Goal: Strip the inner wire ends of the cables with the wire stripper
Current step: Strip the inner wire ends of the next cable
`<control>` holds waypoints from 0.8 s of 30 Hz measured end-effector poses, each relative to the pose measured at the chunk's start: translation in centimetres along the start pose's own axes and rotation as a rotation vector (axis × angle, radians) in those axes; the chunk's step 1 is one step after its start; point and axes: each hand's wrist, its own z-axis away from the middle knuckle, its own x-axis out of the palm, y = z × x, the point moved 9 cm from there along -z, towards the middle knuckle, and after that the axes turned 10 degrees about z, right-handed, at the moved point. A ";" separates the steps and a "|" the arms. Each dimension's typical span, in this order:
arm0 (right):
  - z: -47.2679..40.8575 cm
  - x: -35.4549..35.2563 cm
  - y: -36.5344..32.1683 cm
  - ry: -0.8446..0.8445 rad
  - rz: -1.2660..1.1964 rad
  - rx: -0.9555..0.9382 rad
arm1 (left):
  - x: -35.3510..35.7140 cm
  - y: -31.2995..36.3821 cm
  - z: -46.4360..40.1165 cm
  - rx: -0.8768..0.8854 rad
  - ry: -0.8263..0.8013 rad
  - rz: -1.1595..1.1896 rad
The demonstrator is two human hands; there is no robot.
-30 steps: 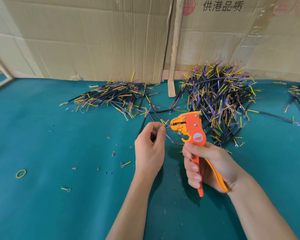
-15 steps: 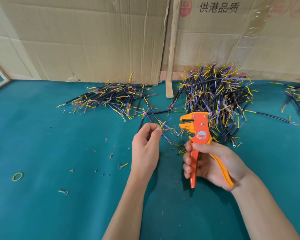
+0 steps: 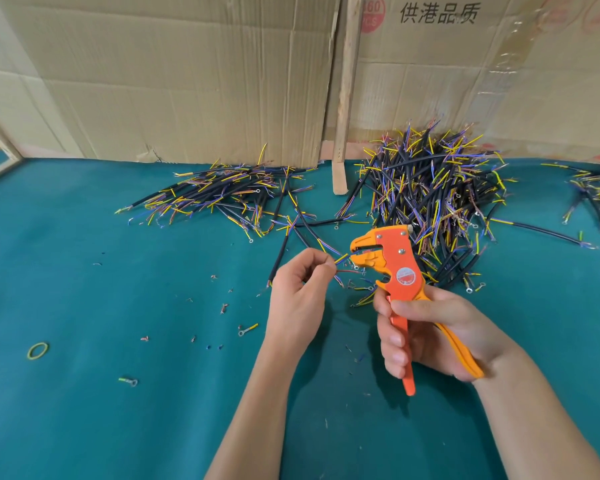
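One wire stripper (image 3: pixel 395 268), three cable heaps (image 3: pixel 222 195), one rubber band (image 3: pixel 38 350).

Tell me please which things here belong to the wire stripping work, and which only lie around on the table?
Belong to the job:
- wire stripper, gripped by the right hand
- cable, its wires pinched by the left hand
- cable piles

Just lying about:
- rubber band
- loose ring terminal
- insulation scraps
- wooden stick
- cardboard
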 end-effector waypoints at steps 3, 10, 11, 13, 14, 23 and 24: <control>-0.1 -0.1 0.1 0.028 0.011 0.011 | -0.1 0.0 0.0 0.002 0.006 -0.009; -0.4 -0.1 0.2 0.091 0.003 0.015 | -0.1 0.0 -0.1 -0.001 0.004 0.010; -0.5 0.0 0.2 0.104 0.002 0.013 | -0.2 0.0 -0.1 -0.004 0.008 0.019; -0.8 -0.1 0.2 0.163 0.005 0.002 | -0.4 -0.2 -0.1 -0.012 0.022 0.039; -1.0 -0.2 0.2 0.209 0.010 -0.011 | -0.4 -0.4 -0.2 -0.010 0.026 0.049; -0.6 0.4 -2.3 0.059 -0.177 -0.240 | 0.0 -0.8 -0.4 -0.116 0.122 0.041; -0.3 0.4 -2.7 0.022 -0.197 -0.265 | 1.2 -0.3 -0.8 -0.120 0.104 0.034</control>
